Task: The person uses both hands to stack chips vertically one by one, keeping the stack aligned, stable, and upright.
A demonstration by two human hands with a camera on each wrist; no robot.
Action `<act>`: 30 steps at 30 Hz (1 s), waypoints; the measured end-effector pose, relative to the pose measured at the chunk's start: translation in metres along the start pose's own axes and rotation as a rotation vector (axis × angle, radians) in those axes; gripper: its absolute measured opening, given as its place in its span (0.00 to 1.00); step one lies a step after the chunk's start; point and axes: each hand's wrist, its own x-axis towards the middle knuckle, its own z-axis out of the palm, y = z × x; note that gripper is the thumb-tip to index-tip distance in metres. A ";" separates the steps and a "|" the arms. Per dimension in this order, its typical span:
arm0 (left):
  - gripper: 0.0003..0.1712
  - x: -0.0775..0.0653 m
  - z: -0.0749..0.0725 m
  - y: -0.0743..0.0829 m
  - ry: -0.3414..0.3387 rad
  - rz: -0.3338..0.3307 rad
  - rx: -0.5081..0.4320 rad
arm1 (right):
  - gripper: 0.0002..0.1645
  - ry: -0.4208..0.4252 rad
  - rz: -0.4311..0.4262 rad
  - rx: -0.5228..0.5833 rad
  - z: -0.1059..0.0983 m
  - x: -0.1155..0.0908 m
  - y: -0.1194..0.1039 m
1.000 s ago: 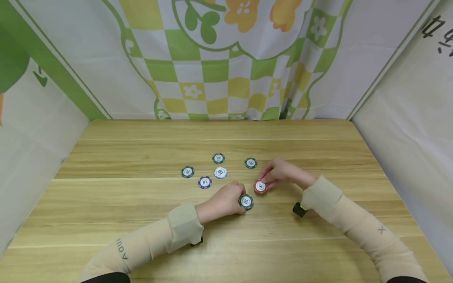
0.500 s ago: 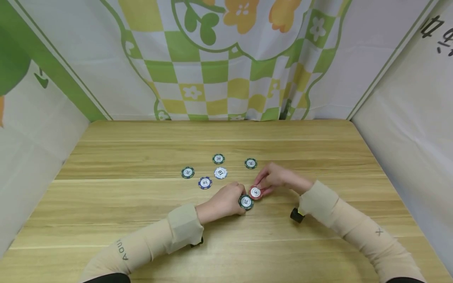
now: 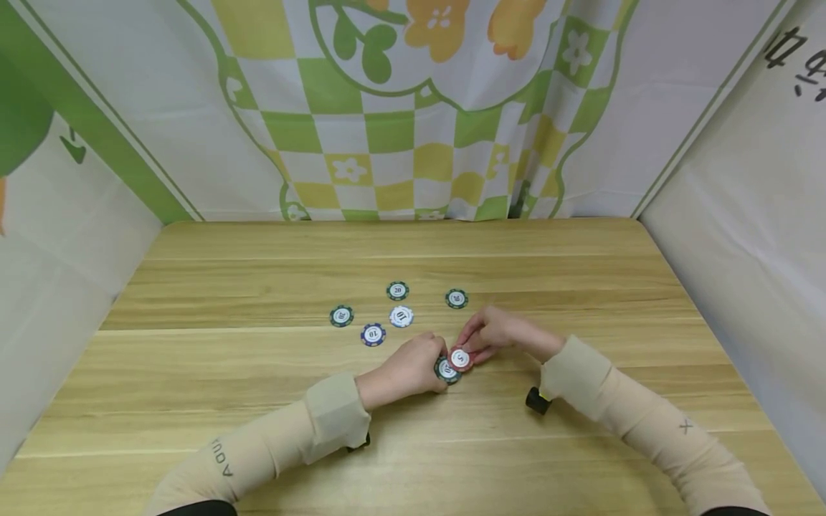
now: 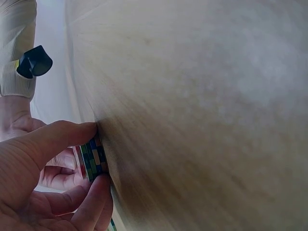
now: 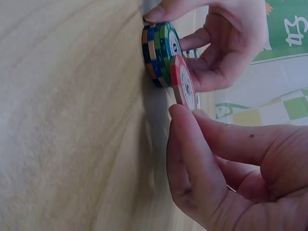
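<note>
A short stack of poker chips (image 5: 156, 53) stands on the table, blue and green at its edge, topped by a green chip marked 20 (image 3: 445, 372). My left hand (image 3: 413, 364) grips this stack by its sides, thumb on one side and fingers on the other, as the left wrist view shows. With thumb and fingertips my right hand (image 3: 506, 333) pinches a red chip marked 5 (image 3: 460, 359). The red chip overlaps the upper right of the stack's top and looks slightly tilted in the right wrist view. How many chips the stack holds is hard to tell.
Behind the hands lie loose chips: a blue one (image 3: 373, 334), a white one (image 3: 401, 316), and green ones at the left (image 3: 342, 315), back (image 3: 397, 290) and right (image 3: 457, 298). A patterned curtain (image 3: 413, 158) hangs along the wooden table's (image 3: 258, 258) back edge.
My right hand has brought the red chip leftward and toward me, from beside the stack to over its top. My left hand has kept its hold on the stack.
</note>
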 end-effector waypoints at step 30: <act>0.20 0.000 0.000 -0.001 0.025 0.027 0.025 | 0.09 0.041 0.011 0.021 0.018 -0.001 -0.001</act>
